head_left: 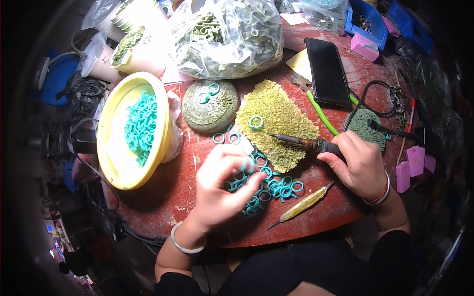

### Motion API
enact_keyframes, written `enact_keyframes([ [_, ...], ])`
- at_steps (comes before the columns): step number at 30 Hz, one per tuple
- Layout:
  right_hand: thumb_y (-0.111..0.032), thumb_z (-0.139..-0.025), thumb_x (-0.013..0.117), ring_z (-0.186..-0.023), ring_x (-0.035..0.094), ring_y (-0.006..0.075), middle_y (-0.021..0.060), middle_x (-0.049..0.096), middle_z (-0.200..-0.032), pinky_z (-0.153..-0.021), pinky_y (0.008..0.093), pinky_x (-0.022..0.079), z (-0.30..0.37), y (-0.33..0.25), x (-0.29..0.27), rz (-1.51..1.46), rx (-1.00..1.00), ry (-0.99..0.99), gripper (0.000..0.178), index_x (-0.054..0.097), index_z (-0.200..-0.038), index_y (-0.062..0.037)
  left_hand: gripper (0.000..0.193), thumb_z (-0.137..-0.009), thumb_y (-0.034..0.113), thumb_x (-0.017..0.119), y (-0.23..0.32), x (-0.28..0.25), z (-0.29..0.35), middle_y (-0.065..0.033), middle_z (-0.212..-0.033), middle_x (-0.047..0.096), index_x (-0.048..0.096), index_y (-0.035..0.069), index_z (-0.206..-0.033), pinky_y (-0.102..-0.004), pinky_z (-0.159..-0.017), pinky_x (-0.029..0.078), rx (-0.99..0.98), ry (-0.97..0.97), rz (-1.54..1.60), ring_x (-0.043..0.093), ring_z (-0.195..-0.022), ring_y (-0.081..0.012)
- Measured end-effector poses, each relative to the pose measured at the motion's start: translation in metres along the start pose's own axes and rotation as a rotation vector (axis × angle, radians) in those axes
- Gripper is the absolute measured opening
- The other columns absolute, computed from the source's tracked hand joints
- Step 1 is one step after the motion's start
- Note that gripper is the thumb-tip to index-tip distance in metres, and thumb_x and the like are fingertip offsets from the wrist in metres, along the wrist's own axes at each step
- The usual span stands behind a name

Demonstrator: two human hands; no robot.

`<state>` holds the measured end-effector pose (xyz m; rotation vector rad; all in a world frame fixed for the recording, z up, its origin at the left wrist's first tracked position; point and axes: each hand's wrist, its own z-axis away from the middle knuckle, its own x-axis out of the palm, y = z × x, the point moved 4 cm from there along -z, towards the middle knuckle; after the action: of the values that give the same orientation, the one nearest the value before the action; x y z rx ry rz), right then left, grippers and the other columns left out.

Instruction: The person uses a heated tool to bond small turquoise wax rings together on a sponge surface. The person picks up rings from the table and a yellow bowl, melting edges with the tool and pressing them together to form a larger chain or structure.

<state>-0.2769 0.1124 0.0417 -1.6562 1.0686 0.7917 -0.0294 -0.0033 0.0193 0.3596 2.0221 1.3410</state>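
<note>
My right hand [359, 165] is wrapped round the dark handle of a soldering-iron-like tool [291, 140], its thin tip over a yellow cloth [284, 116], just below a teal ring [256, 123] lying there. My left hand [222, 185], slightly blurred, is curled above a loose pile of teal rings [281, 187]. A blurred teal ring [246, 165] shows at its fingertips and seems pinched there. A round, speckled grey-green block [210, 106] stands left of the cloth with two teal rings on top. A pointed tool with a yellow-wrapped middle [303, 204] lies near the table's front edge.
A yellow basin [106, 143] of teal rings stands left. Behind are a clear bag of green pieces [227, 42] and white tubs [143, 52]. A black phone [327, 71], green-handled pliers [321, 111], a green sponge-like pad [366, 127], cables and pink blocks [414, 160] lie right.
</note>
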Motion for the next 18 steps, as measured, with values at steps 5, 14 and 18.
enact_keyframes([
  [5,-0.03,-0.093,0.078,-0.061,0.064,0.0302,0.0111,0.058,-0.079,-0.054,0.0395,0.05,-0.001,0.0,0.0,-0.016,-0.004,0.006,0.031,0.061,-0.093,-0.0042,0.029,-0.074,0.004,0.086,0.019,0.011,-0.003,-0.0131,-0.103,0.064,0.066,0.001,-0.096,-0.046,-0.085,0.052,0.263,-0.139,-0.437,0.062,-0.095,-0.0342],
  [14,-0.03,-0.093,0.079,-0.061,0.064,0.0313,0.0117,0.058,-0.078,-0.054,0.04,0.05,-0.001,0.002,-0.004,-0.021,0.017,0.016,0.032,0.062,-0.093,-0.0038,0.025,-0.073,0.0,0.081,0.02,0.008,-0.004,-0.014,-0.102,0.067,0.064,0.001,-0.091,-0.0442,-0.088,0.052,0.258,-0.099,-0.248,0.065,-0.097,-0.034],
  [18,-0.03,-0.092,0.08,-0.06,0.063,0.0318,0.0117,0.057,-0.078,-0.054,0.0406,0.049,0.0,0.002,-0.003,-0.006,0.027,0.003,0.031,0.062,-0.093,-0.0041,0.01,-0.089,-0.006,0.073,0.001,0.004,0.005,-0.0143,-0.108,0.072,0.067,-0.002,-0.095,-0.0343,-0.093,0.054,-0.091,0.003,0.366,0.069,-0.102,-0.0209],
])
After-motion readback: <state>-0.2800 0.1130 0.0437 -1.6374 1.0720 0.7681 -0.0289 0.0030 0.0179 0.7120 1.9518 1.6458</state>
